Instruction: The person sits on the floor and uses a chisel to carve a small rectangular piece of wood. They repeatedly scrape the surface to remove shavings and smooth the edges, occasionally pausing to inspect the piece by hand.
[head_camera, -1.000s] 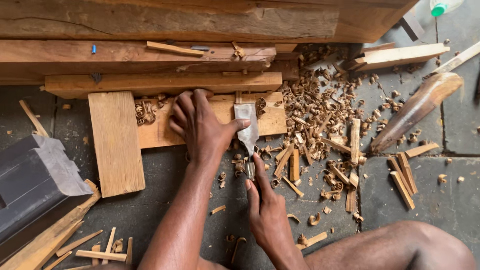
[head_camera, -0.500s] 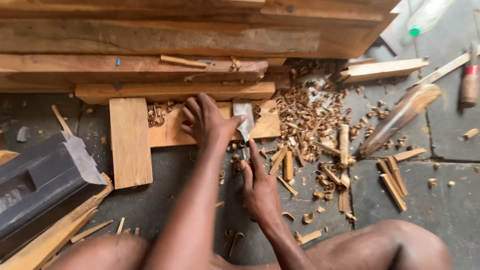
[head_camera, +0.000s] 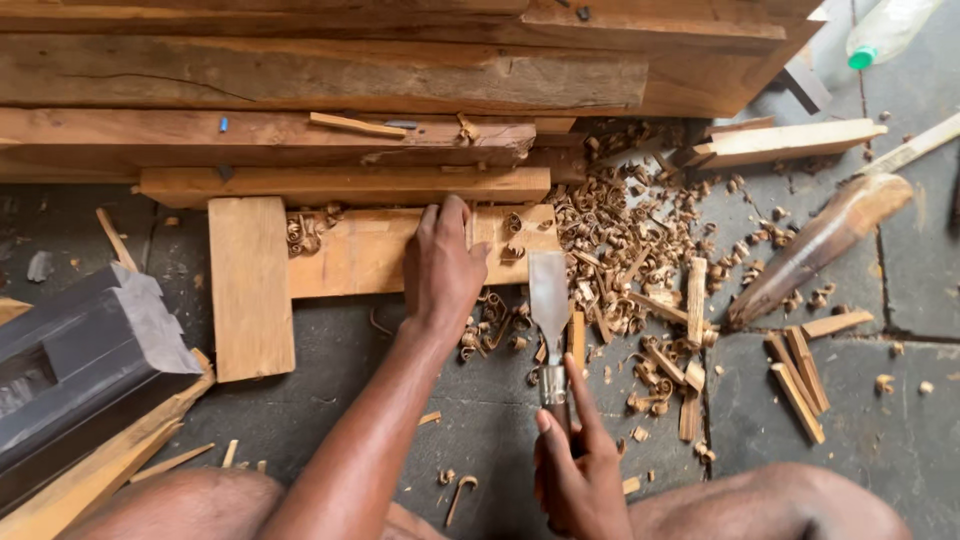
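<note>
My left hand (head_camera: 443, 262) lies flat, palm down, on a wooden board (head_camera: 355, 250) that rests on the dark floor against a stack of timbers. My right hand (head_camera: 578, 470) grips the handle of a wide flat chisel (head_camera: 549, 300). The blade points away from me, its tip near the board's right end, just right of my left hand. Curled wood shavings (head_camera: 620, 240) lie thick around the blade and to its right.
Heavy timber beams (head_camera: 330, 75) run across the top. A short plank (head_camera: 250, 285) stands crosswise at the board's left end. A dark metal block (head_camera: 90, 360) sits lower left. Offcut sticks (head_camera: 800, 370), a tapered wooden piece (head_camera: 815, 245) and a plastic bottle (head_camera: 885, 30) lie right.
My left hand let go of the chisel blade and now presses flat on the board. The chisel blade stands free, still held by my right hand. The view shifted slightly.
</note>
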